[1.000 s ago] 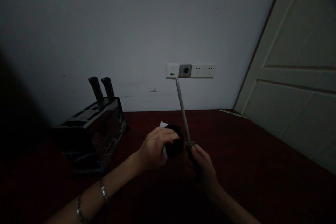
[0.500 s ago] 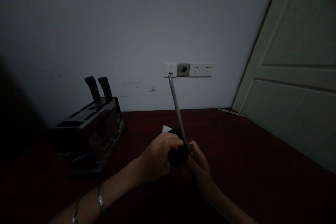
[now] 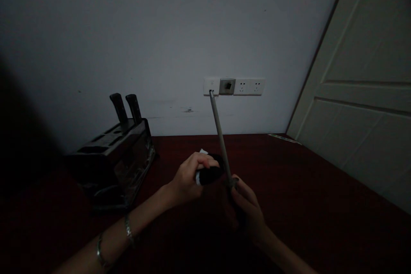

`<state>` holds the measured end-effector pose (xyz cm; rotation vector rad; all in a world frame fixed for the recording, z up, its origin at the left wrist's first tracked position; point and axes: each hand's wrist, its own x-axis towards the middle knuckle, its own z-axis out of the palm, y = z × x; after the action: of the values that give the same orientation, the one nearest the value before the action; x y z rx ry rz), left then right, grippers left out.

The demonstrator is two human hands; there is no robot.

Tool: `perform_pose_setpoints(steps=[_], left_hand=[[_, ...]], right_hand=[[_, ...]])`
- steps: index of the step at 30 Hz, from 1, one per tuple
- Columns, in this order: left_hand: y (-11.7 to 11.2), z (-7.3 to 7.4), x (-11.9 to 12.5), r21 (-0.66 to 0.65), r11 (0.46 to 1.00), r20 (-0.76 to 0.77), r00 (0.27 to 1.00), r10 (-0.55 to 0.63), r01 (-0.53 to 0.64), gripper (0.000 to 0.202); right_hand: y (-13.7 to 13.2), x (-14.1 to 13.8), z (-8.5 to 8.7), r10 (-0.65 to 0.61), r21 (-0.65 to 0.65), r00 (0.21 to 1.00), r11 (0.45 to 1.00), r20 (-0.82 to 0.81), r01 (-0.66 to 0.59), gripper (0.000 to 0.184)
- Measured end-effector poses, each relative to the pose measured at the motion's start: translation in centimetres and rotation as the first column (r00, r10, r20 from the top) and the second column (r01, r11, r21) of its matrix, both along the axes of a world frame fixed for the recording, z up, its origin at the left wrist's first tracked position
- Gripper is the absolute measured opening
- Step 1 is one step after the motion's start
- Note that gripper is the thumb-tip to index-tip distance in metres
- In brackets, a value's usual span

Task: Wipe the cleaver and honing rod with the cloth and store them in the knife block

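Metal rod [image 3: 219, 130] stands tilted, right fingers [image 3: 245, 188] wrapped around its lower end, left fingers [image 3: 201, 161] clutching a black-and-white bundle [image 3: 210, 175].

From my head, 1 camera is looking forward and down over my own arms. It is facing the pale wall [image 3: 180, 30] nearly square on, and it is catching the door [image 3: 366, 64] at a slant along the right side. My left hand [image 3: 189, 175] and right hand [image 3: 248, 205] are showing close, low in the middle, while the wall is standing farther off, beyond the dark red tabletop [image 3: 289, 171] the lens is overlooking.
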<state>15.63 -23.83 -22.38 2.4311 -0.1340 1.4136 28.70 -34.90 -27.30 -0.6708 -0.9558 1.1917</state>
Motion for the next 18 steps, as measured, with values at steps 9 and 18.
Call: perform_pose_setpoints(steps=[9, 18], left_hand=[[-1.7, -0.6, 0.5, -0.118, 0.986, -0.022, 0.993, -0.119, 0.116, 0.034], [-2.0, -0.2, 0.5, 0.027, 0.999, -0.018, 0.999, -0.043, 0.043, 0.034]], right_hand=[[-0.1, 0.0, 0.1, -0.098, -0.030, 0.993, 0.995, 0.062, 0.100, 0.025], [-0.1, 0.0, -0.1, -0.172, -0.080, 0.973, 0.979, 0.156, 0.186, 0.027]])
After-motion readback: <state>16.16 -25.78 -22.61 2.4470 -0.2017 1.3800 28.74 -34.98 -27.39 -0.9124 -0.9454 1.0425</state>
